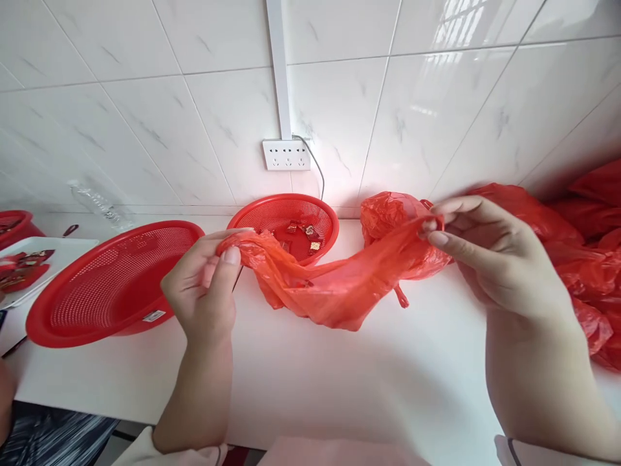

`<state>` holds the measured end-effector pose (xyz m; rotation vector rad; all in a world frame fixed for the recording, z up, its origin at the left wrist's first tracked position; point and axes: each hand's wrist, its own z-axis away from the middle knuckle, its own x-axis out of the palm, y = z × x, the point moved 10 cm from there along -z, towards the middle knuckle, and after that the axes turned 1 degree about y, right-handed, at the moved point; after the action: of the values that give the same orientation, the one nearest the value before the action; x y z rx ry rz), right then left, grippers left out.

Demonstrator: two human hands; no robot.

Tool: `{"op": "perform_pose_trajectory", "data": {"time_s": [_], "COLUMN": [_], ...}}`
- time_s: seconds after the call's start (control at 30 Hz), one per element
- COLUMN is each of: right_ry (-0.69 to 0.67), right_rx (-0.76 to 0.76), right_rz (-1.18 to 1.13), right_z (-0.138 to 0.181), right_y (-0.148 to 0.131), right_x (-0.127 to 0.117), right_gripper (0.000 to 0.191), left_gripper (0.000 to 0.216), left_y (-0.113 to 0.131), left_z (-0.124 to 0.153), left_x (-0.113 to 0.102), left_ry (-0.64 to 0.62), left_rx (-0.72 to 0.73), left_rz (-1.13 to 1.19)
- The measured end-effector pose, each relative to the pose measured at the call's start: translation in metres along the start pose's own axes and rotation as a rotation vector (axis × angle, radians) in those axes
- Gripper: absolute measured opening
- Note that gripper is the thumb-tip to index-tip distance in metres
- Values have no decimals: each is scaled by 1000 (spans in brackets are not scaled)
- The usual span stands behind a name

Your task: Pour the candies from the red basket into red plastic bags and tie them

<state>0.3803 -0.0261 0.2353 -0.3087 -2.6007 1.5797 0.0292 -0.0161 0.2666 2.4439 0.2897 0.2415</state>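
A thin red plastic bag (pixel 334 294) hangs stretched between my two hands above the white table. My left hand (pixel 206 278) pinches one end of it between thumb and fingers. At the other end, my right hand (pixel 485 246) grips a twisted corner between thumb and fingertips. The bag's middle sags and looks nearly flat. Just behind it stands a red perforated basket (pixel 250 210) with several small wrapped pieces (pixel 314 246) inside. Another crumpled red bag (pixel 388 210) sits behind the stretched one, near my right hand.
A large red basket (pixel 97 304) tilts on the table (pixel 310 388) at left, beside a white tray (pixel 72 246) of red packets. Behind them lies a clear plastic bottle (pixel 101 207). Red bags (pixel 577 259) pile up at right. A power strip (pixel 286 155) is on the tiled wall.
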Motion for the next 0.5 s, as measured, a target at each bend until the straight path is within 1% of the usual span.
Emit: {"op": "perform_pose_trajectory", "data": {"time_s": [0.03, 0.1, 0.17, 0.23, 0.3, 0.37, 0.43, 0.5], "right_ry": [14, 47, 120, 195, 246, 299, 377, 466], "right_rx": [-62, -155, -224, -284, -319, -337, -348, -356], "right_rz": [3, 25, 62, 99, 115, 96, 66, 32], "right_z": [-3, -7, -8, -6, -3, 0, 4, 8], "right_y": [-10, -22, -26, -28, -24, -17, -8, 0], "right_x": [2, 9, 13, 14, 15, 12, 4, -4], "right_gripper": [18, 15, 14, 14, 14, 13, 13, 12], "left_gripper": [12, 11, 10, 7, 3, 5, 5, 6], "left_y": [-5, -19, -32, -44, -55, -64, -71, -73], "left_z": [0, 1, 3, 6, 9, 12, 12, 11], "left_x": [5, 16, 29, 39, 49, 56, 56, 52], "left_ry": [-5, -35, -75, -114, -166, -213, -219, -192], "left_rx": [-52, -188, -313, -412, -491, -537, -541, -506], "left_rz": [86, 248, 384, 466, 482, 456, 399, 298]}}
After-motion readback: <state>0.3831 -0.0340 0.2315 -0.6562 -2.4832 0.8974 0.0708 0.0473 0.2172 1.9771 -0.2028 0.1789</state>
